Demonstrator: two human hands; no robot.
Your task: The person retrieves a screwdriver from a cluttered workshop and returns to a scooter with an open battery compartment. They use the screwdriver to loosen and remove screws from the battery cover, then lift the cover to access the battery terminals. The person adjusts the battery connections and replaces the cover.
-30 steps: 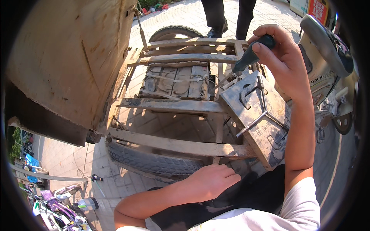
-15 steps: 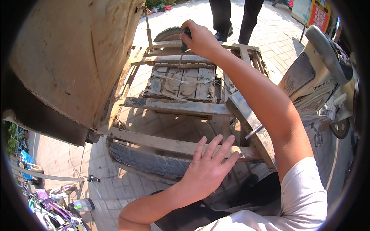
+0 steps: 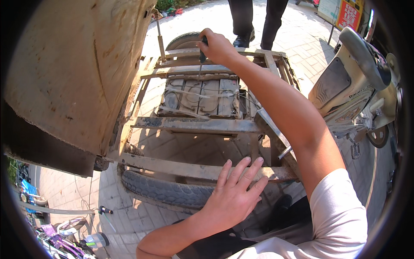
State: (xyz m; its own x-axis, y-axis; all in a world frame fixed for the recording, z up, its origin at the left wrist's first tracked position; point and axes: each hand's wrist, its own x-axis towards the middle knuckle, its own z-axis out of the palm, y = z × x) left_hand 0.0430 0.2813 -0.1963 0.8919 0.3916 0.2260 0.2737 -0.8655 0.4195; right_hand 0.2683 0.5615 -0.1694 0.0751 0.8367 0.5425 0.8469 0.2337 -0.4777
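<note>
While gripping a dark-handled screwdriver (image 3: 202,54), right hand (image 3: 217,45) closed around the handle, arm stretched far forward over the rusty metal frame (image 3: 196,125). Screwdriver upright, shaft pointing down, tip at the far crossbar just above the battery pack (image 3: 202,97); exact contact point too small to tell. Left hand (image 3: 235,194) released, holding nothing, fingers spread, palm down, resting flat on the near crossbar (image 3: 189,169) of the frame. Batteries grey and dusty, set side by side in the middle bay of the frame, crossed by pale straps or cables. Near tyre (image 3: 166,194) lying just below the near crossbar, beside the left wrist; far tyre (image 3: 183,42) just behind the right hand. Large cream-coloured body panel (image 3: 69,73) tilted up at left, surface stained and rust-spotted, edge touching or just beside the left side of the frame. Cream scooter (image 3: 351,82) with dark seat at right, well apart from the left hand. Legs of another person (image 3: 254,19) in dark trousers and dark shoes standing beyond the frame on the paved ground (image 3: 297,47). Bicycle parts (image 3: 64,237) at lower left, near the picture's rim.
</note>
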